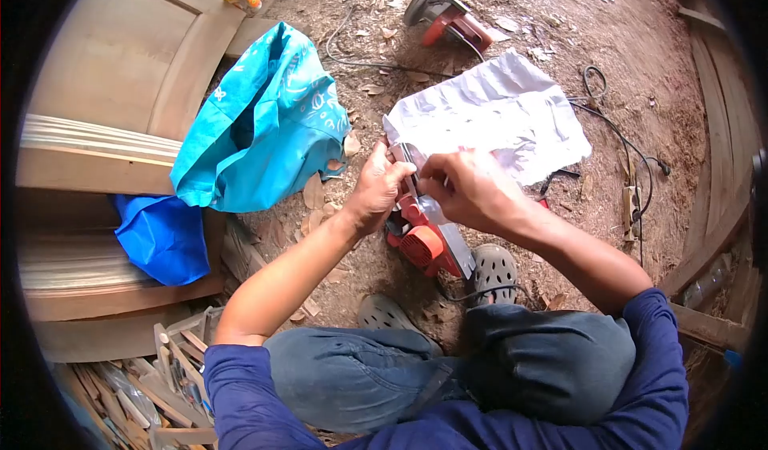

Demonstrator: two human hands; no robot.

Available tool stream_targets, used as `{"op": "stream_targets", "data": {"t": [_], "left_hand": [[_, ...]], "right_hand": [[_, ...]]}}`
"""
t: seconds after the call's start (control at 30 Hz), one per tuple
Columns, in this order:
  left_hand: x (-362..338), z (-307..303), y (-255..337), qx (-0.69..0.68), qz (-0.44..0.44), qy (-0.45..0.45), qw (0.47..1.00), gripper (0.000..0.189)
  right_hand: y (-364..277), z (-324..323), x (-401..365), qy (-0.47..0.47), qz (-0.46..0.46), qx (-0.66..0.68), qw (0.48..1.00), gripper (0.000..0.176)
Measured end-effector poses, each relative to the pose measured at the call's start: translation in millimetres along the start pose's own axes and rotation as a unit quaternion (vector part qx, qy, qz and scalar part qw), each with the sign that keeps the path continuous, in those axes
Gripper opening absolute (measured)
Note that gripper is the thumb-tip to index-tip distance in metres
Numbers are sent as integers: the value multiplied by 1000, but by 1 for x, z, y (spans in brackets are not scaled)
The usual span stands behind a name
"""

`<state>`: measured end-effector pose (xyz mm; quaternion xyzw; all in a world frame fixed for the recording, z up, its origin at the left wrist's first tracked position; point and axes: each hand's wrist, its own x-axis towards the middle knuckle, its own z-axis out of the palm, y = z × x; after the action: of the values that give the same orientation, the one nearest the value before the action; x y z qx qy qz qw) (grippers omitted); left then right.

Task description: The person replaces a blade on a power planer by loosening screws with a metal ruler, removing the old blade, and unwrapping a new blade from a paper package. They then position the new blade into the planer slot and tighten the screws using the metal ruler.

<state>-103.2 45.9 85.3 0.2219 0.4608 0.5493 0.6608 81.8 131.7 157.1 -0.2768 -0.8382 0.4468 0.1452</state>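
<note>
A red electric planer (422, 247) lies tilted on the ground between my feet, its flat metal sole facing right. My left hand (376, 190) is closed on the planer's far end, its thumb against a thin metal part. My right hand (474, 192) is close beside it on the right. Its fingers are curled in at the same metal part, and what they pinch is hidden. A crumpled white sheet (496, 118) is spread on the ground just beyond both hands.
A turquoise cloth bag (264, 130) and a blue cloth (164, 238) rest by wooden panels (120, 50) at left. Another red power tool (448, 30) lies at the back. Black cords (620, 134) trail on the right. Wood scraps (152, 386) fill the lower left.
</note>
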Motion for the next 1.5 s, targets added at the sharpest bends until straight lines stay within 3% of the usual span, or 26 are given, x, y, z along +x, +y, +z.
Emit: {"op": "stream_targets", "data": {"t": [0.13, 0.37, 0.5, 0.57, 0.67, 0.73, 0.77, 0.83, 0.87, 0.97, 1.0, 1.13, 1.27, 1.3, 1.37, 1.4, 1.5], "left_hand": [[-3, 5, -7, -53, 43, 15, 998, 45], [-5, 2, -5, -130, 37, 33, 990, 42], [-6, 5, -2, -125, 33, 31, 991, 40], [-7, 6, -2, -110, 26, 42, 993, 33], [1, -10, -14, -40, 38, 63, 997, 25], [1, -9, -9, -21, 106, 106, 989, 19], [-2, -8, 0, -14, 101, 145, 984, 20], [-20, -4, 35, 16, 73, 199, 977, 26], [-27, -31, 37, 73, 126, 161, 976, 35], [-84, -72, 65, 159, 75, 213, 961, 43], [-106, -87, 65, 173, 73, 238, 953, 47], [-204, -149, 27, 111, 83, 380, 914, 53], [-307, -248, -24, 187, 26, 445, 875, 65], [-314, -245, -29, 188, 23, 443, 876, 65], [-324, -244, -29, 308, -102, 587, 742, 78], [-325, -236, -22, 386, -110, 577, 711, 87], [-289, -162, 39, 406, -1, 464, 787, 78]], "right_hand": [[17, 13, -5, 37, -12, -15, 999, 12], [16, 11, 1, 8, 90, 40, 995, 21], [23, 10, 4, -28, 144, 46, 988, 25], [31, 14, 6, -36, 194, 120, 973, 23], [28, 12, 4, -21, 182, 91, 979, 23], [16, 5, 3, 15, 151, 54, 987, 20], [23, 5, 3, 40, 104, 84, 990, 20], [11, -18, 3, 40, 103, 168, 980, 18], [2, -31, 4, 59, 76, 193, 976, 14], [-2, -64, 4, 98, 11, 201, 975, 16], [-4, -75, 3, 106, 31, 200, 974, 18], [2, -92, 1, 162, 43, 224, 960, 22], [15, -93, -2, 177, 85, 240, 951, 20], [17, -90, -4, 158, 92, 231, 956, 19], [26, -79, -3, 125, 92, 209, 966, 19], [26, -71, -2, 103, 91, 224, 965, 20], [13, -44, 0, -13, 125, 262, 957, 17]]}}
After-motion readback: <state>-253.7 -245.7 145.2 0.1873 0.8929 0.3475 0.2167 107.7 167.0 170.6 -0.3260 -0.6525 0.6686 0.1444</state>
